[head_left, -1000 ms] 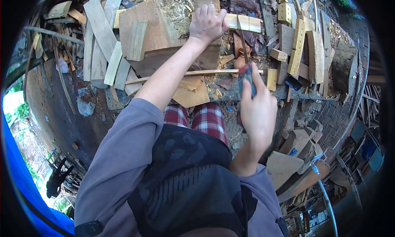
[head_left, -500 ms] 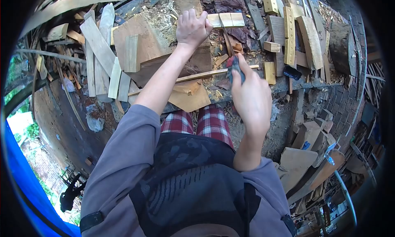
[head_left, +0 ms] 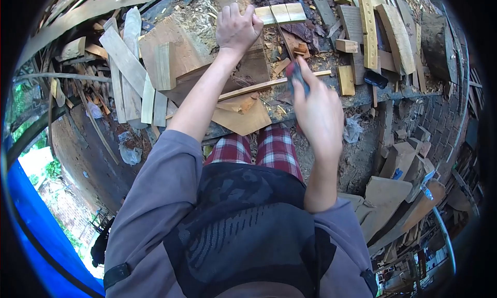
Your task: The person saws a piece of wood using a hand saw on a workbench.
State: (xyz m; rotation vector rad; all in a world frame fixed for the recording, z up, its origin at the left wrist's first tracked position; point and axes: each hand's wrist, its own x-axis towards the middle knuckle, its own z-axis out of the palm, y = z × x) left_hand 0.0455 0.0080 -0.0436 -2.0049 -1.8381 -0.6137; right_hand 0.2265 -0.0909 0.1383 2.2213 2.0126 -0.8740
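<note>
My right hand [head_left: 322,114] is closed around the dark handle of a handsaw [head_left: 286,38]. The narrow blade points away from me and lies across a pale wooden block [head_left: 292,13] at the top of the view. At the left end of that block, my left hand [head_left: 238,29] is clenched and presses down, fingers curled toward the wood. Pencil-like dark lines cross the block to the right of the blade. Wood chips and an orange-brown offcut [head_left: 300,49] lie close to the blade.
A long thin strip [head_left: 253,88] lies along the bench's near edge. To the right stand a yellow bar with holes [head_left: 368,31], a thick plank [head_left: 396,39] and a black object [head_left: 375,79]. Grey boards [head_left: 124,60] are piled left. More offcuts [head_left: 385,194] lie on the ground.
The saw has slid a little across the block, its blade still on the wood. My left hand keeps its place on the block. The whole view has shifted slightly.
</note>
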